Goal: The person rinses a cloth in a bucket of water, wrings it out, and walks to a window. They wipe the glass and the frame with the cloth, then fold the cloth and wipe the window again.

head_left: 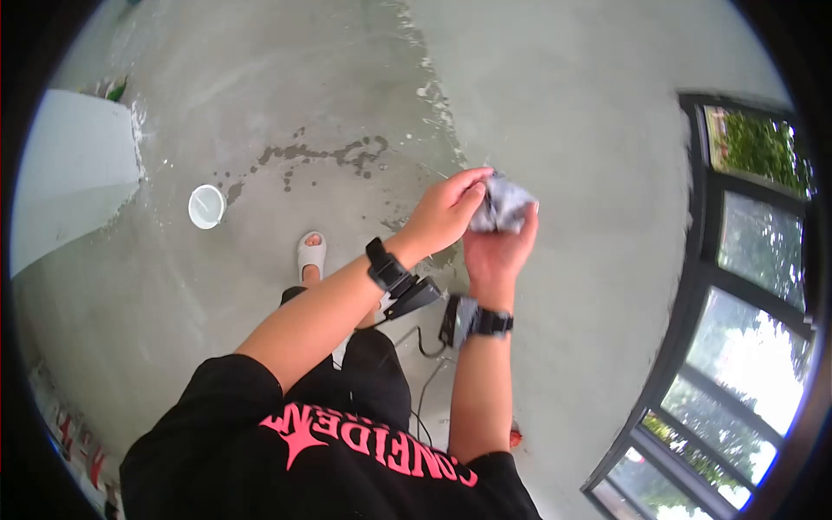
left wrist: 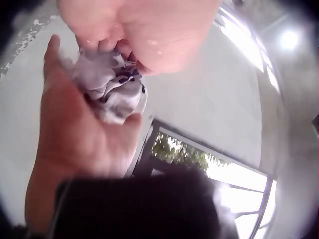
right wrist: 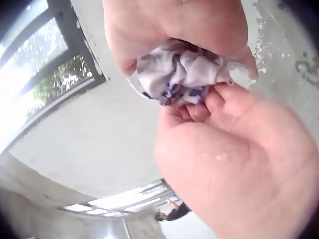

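Note:
Both hands meet on a crumpled white-grey cloth (head_left: 503, 206) with dark blue or black markings, held up in front of the body. The left hand (head_left: 446, 217) grips its near-left side, thumb on top. In the left wrist view, the curled left fingers (left wrist: 117, 49) press into the bunched cloth (left wrist: 112, 89). The right hand (head_left: 501, 251) cups the cloth from below, palm turned up, its thumb against the right edge. In the right wrist view, the cloth (right wrist: 182, 72) sits between the right hand (right wrist: 177, 25) and the left hand (right wrist: 239, 144). Its underside is partly hidden.
A white bucket (head_left: 207, 207) stands on the grey floor at left, near dark wet splashes (head_left: 321, 154). A pale block (head_left: 78, 173) lies beyond it. Dark-framed windows (head_left: 706, 225) line the right side. Another person (right wrist: 174, 212) shows far back. Cables hang by the wrists.

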Motion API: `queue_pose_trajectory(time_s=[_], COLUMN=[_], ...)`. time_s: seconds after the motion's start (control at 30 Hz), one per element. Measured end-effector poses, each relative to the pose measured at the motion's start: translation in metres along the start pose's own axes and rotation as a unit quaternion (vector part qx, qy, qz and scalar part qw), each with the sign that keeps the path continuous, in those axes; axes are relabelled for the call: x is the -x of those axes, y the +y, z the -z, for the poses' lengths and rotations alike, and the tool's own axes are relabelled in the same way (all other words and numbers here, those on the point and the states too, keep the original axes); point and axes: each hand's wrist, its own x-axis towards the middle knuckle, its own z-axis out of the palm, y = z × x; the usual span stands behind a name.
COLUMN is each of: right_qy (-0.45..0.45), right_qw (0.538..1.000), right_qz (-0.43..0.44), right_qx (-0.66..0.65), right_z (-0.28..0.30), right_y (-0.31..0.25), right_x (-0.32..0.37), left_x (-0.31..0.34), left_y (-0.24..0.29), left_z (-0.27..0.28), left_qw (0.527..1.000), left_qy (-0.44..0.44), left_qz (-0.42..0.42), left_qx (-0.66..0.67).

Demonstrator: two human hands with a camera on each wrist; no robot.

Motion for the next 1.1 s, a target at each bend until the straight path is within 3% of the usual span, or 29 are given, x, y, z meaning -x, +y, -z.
queue_pose_trajectory(time_s=[0.03, 0.1, 0.13, 0.17, 0.2, 0.3, 0.33, 0.37, 0.4, 0.47, 0.5, 0.53, 0.63, 0.7, 0.73, 0.8, 0.9, 0.93, 1.03, 1.07, 1.1], right_qy=[-0.009, 0.005, 0.01, 0.014, 0.016, 0.025, 0.025, 0.031, 0.041, 0.078, 0.076, 0.141, 0.295, 0.372, 0.396, 0.42, 0.438, 0.464, 0.548, 0.539, 0.505], right_qw=[0.998, 0.998, 0.999, 0.999, 0.998, 0.99, 0.984, 0.977, 0.973, 0.965, 0.96, 0.955, 0.916, 0.87, 0.858, 0.84, 0.812, 0.799, 0.74, 0.721, 0.731], right_qz=[0.015, 0.046, 0.044, 0.043, 0.052, 0.139, 0.173, 0.207, 0.225, 0.245, 0.267, 0.258, 0.271, 0.312, 0.314, 0.329, 0.365, 0.366, 0.389, 0.433, 0.458], right_qx=[-0.054, -0.042, -0.031, -0.021, -0.036, -0.021, -0.027, -0.031, -0.042, 0.053, 0.041, 0.045, -0.004, -0.087, -0.088, -0.096, -0.123, -0.11, -0.04, -0.057, -0.02], right_z=[0.002, 0.017, 0.013, 0.014, 0.033, 0.118, 0.143, 0.174, 0.205, 0.256, 0.277, 0.297, 0.35, 0.415, 0.438, 0.475, 0.523, 0.539, 0.552, 0.549, 0.563], right_y=[-0.017, -0.061, -0.084, -0.107, -0.132, -0.22, -0.252, -0.284, -0.317, -0.377, -0.399, -0.417, -0.455, -0.476, -0.487, -0.504, -0.527, -0.533, -0.542, -0.546, -0.556], right_x=[0.0, 0.013, 0.029, 0.041, 0.045, 0.066, 0.078, 0.095, 0.114, 0.15, 0.17, 0.194, 0.251, 0.272, 0.286, 0.315, 0.35, 0.363, 0.407, 0.422, 0.436], left_x=[-0.001, 0.007, 0.01, 0.011, 0.01, 0.033, 0.028, 0.023, 0.025, 0.041, 0.063, 0.07, 0.085, 0.096, 0.101, 0.119, 0.147, 0.151, 0.121, 0.1, 0.084], left_y=[0.003, -0.002, -0.014, -0.024, -0.029, -0.005, -0.002, 0.001, 0.014, 0.049, 0.072, 0.082, 0.119, 0.147, 0.164, 0.195, 0.223, 0.225, 0.225, 0.223, 0.225], left_z=[-0.031, -0.092, -0.123, -0.151, -0.173, -0.217, -0.216, -0.208, -0.197, -0.163, -0.155, -0.127, -0.001, 0.116, 0.17, 0.229, 0.204, 0.207, 0.207, 0.205, 0.207], left_qw=[0.999, 0.994, 0.95, 0.845, 0.801, 0.767, 0.782, 0.8, 0.863, 0.905, 0.922, 0.937, 0.959, 0.96, 0.96, 0.947, 0.921, 0.926, 0.912, 0.915, 0.922], left_qy=[-0.024, -0.051, -0.073, -0.096, -0.131, -0.206, -0.208, -0.212, -0.195, -0.159, -0.09, -0.05, 0.114, 0.211, 0.25, 0.314, 0.384, 0.368, 0.387, 0.372, 0.341], left_qz=[0.027, 0.061, -0.038, -0.142, -0.18, -0.224, -0.233, -0.238, -0.123, 0.015, 0.053, 0.071, 0.079, 0.043, 0.017, -0.013, -0.024, -0.037, 0.013, 0.021, 0.049], left_qx=[-0.03, -0.074, -0.302, -0.507, -0.555, -0.565, -0.539, -0.509, -0.448, -0.395, -0.373, -0.338, -0.249, -0.178, -0.124, -0.07, -0.058, -0.077, -0.133, -0.155, -0.174])
